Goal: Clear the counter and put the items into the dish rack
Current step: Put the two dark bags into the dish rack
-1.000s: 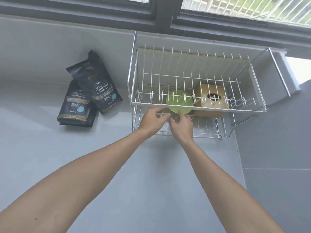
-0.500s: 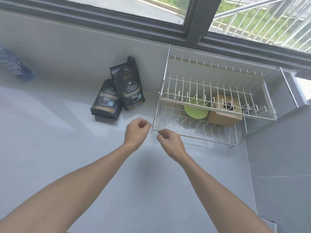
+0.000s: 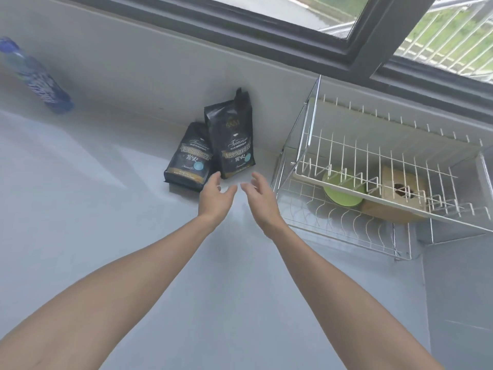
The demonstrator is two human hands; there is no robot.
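Both hands empty, fingers spread and loosely curled. Left hand (image 3: 214, 194) and right hand (image 3: 260, 197) sit side by side at centre frame, just below the two coffee bags, over the pale counter (image 3: 106, 236). Left fingertips look close to the lower edge of the taller bag; contact cannot be told

Step in hand, as I judge it: reaching for the bags, next items to go into the rack

Taller bag (image 3: 231, 138) stands upright at centre frame, leaning back against the wall, long axis running up the frame, crimped top towards the window, printed face towards the camera. Shorter bag (image 3: 190, 158) is just left of it and touching, partly tucked behind its edge, tilted the same way

Dish rack (image 3: 378, 166) at right of frame, two wire tiers. Green plate (image 3: 341, 194) and wooden box (image 3: 400, 193) already in the lower tier, under the top shelf. Blue bottle (image 3: 37, 78) at upper left, well apart, lying tilted

To do it well: take one bag per hand, pinch across the flat faces near the middle, not the floppy top. Soft bags will sag, so support the base. Lower tier is part filled at its middle; its left end and the upper shelf look free. Lay the bags flat so they cannot slip between wires
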